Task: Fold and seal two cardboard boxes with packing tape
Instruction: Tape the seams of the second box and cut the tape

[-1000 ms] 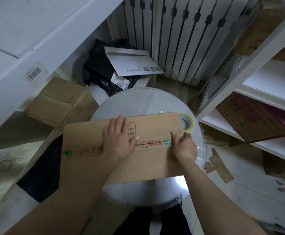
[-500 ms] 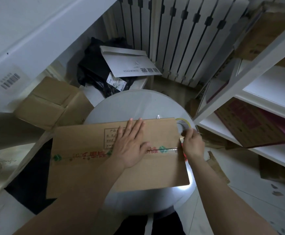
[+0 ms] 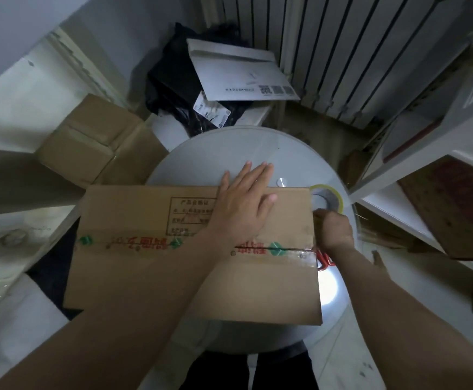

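A flat brown cardboard box [image 3: 156, 266] lies on the round white table [image 3: 229, 153]. Clear tape runs along its centre seam over red and green print. My left hand [image 3: 243, 204] presses flat on the box's far right part, fingers spread and reaching past the far edge. My right hand [image 3: 332, 229] is closed at the box's right edge, where the tape end [image 3: 305, 253] folds over. Red scissor handles [image 3: 324, 261] show just under that wrist. A yellowish roll of packing tape [image 3: 328, 197] lies flat on the table beyond the right hand.
A second brown box [image 3: 88, 142] stands on the floor at left. A black bag [image 3: 173, 88] and a white envelope [image 3: 238, 74] lie behind the table before a radiator. White shelving [image 3: 415, 153] with cardboard pieces stands close on the right.
My left hand slid right and farther across the box top. My right hand moved from the seam to the box's right edge. The red scissor handles have come into view.
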`<state>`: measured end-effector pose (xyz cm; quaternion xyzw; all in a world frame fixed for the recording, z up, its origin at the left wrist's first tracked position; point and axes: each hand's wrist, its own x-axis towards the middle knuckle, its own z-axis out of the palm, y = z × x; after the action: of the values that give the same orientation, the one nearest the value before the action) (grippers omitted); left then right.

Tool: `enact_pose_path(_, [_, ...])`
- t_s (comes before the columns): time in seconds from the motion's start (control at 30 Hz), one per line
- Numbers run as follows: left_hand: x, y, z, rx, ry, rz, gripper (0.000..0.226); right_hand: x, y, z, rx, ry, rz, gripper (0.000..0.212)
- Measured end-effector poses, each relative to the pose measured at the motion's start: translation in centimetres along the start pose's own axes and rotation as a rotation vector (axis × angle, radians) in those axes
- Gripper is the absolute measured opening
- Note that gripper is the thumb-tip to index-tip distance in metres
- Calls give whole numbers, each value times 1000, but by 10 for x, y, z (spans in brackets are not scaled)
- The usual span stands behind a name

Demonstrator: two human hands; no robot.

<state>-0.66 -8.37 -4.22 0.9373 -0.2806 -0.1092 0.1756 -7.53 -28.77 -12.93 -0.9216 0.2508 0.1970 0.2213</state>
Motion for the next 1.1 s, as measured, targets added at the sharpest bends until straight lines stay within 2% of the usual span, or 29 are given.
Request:
enact_pose_path(0.17, [-8,5,-5,-37,-46,-32,62,-23,-6,-32,287,174,16,35])
enact_pose_path(0.3, [-6,22,-41,-156,-29,-19,66,-63,-13,-78,574,241,-30,18])
enact_pose_path(0.47, [-1,60,-105,-420,-203,-4,107,-129,-43,-123,874,131,-229,14])
enact_pose_path(0.63, [-4,77,-157,-354,-289,137,120,-178,-66,-153,805,90,-436,15])
enact_pose_path(0.77, [-6,74,-178,-341,-348,151,108,-192,-76,-163,726,98,-531,20])
enact_pose_path(0.93, [-26,72,-185,-357,-173,199,103,-201,-83,-165,701,126,-567,18])
enact_pose_path(1.1, [-43,71,-186,-259,-39,253,101,-204,-89,-162,699,149,-555,15])
